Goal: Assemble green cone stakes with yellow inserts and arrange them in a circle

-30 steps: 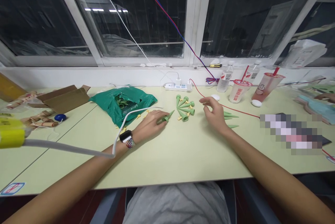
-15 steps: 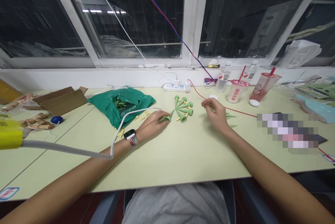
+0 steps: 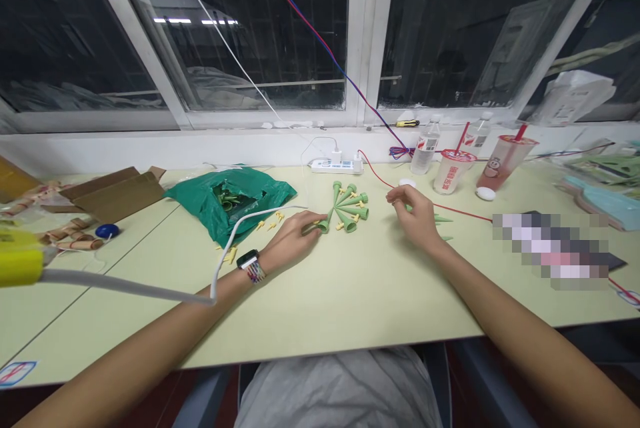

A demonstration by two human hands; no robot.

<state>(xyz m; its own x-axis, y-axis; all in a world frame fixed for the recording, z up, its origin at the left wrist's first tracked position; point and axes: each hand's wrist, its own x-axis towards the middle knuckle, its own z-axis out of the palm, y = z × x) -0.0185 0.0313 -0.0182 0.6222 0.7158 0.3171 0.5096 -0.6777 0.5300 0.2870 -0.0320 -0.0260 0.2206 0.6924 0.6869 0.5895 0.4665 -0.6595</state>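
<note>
At the far left of the pale green tabletop [image 3: 135,308], an opened brown cardboard box [image 3: 113,191] and a round blue cap [image 3: 107,231] are laid. To their right, a crumpled green plastic bag [image 3: 227,198] is seen, with small yellow plastic pegs [image 3: 273,220] scattered along its near edge.

The left hand [image 3: 290,238], a black wristwatch [image 3: 247,259] on its wrist, is lowered close to the tabletop. Its grip is pressed together on the wide end of a green plastic cone spike [image 3: 323,227]. The long axis of that spike is directed from near-left to far-right, with the narrow tip pointed toward a fan of green cone spikes [image 3: 350,205] just beyond it. In that fan, the points are gathered at the left and the wide ends are spread outward, and the left hand is the nearer of the two hands.

The right hand [image 3: 415,218] is held to the right of the fan, with its fingers curled and the thumb brought close to them. Whether anything is pinched there cannot be told. Just right of it, further green cone spikes [image 3: 443,219] are laid with their points directed rightward.
</note>
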